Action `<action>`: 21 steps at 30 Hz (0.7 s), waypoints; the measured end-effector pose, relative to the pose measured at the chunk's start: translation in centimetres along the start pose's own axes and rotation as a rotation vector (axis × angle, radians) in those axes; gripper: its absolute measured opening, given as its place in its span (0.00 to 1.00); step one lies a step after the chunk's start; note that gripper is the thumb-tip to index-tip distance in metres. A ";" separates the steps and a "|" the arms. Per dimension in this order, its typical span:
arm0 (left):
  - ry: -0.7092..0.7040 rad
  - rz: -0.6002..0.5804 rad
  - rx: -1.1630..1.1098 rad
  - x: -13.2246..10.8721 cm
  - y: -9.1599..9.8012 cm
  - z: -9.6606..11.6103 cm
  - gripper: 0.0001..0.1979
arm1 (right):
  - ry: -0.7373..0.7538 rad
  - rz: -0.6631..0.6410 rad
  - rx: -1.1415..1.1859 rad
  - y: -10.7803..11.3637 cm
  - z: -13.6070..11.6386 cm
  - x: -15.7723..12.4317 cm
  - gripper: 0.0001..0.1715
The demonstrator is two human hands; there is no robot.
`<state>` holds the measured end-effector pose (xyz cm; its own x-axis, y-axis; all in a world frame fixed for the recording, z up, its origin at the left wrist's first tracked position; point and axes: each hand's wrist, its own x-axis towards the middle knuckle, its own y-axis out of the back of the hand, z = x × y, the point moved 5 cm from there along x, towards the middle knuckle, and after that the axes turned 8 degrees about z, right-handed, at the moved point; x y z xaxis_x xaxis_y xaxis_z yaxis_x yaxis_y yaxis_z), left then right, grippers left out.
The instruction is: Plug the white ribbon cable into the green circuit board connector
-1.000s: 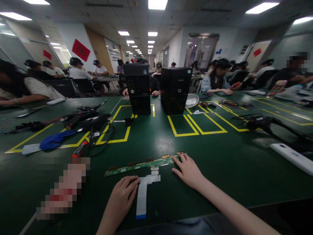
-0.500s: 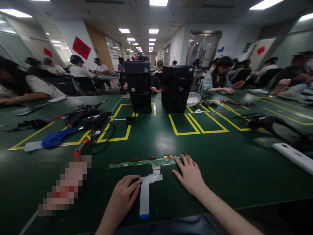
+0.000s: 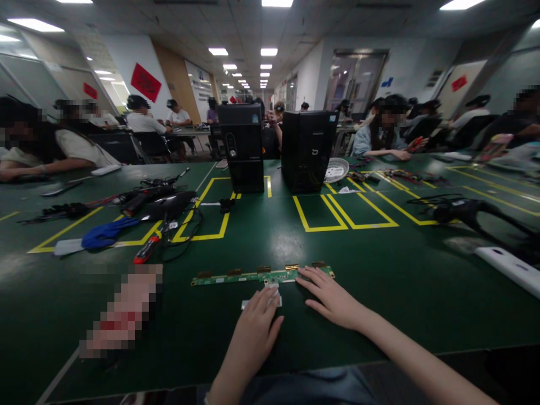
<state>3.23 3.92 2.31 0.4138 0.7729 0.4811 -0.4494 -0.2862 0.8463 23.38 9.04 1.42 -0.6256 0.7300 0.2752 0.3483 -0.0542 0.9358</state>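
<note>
A long narrow green circuit board lies flat on the green table in front of me. A white flat ribbon cable runs from its middle toward me. My left hand rests flat on top of the cable, covering most of it, fingertips close to the board's connector. My right hand lies flat on the table with its fingertips touching the board's right part. Neither hand grips anything.
Two black computer towers stand behind yellow taped boxes. Tools, cables and a blue glove lie at left, a red-handled screwdriver nearer. A white bar lies at right. People sit at tables around.
My left hand has moved right and forward onto the ribbon cable, now covering it. My right hand stays on the board's right end.
</note>
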 end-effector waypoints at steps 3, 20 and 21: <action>0.008 -0.015 0.044 0.5 -0.7 0.7 0.17 | -0.026 0.000 0.011 -0.7 -0.3 0.3 0.31; -0.003 -0.055 0.079 0.0 -1.1 1.5 0.20 | -0.069 0.048 0.037 -1.5 -1.4 1.3 0.32; 0.010 -0.056 0.093 0.0 -1.0 1.3 0.20 | -0.072 0.055 0.036 -1.4 -1.4 1.3 0.32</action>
<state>4.71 3.49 1.76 0.4278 0.7945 0.4309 -0.3503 -0.2937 0.8894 21.13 9.11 0.75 -0.5534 0.7737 0.3085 0.4070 -0.0720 0.9106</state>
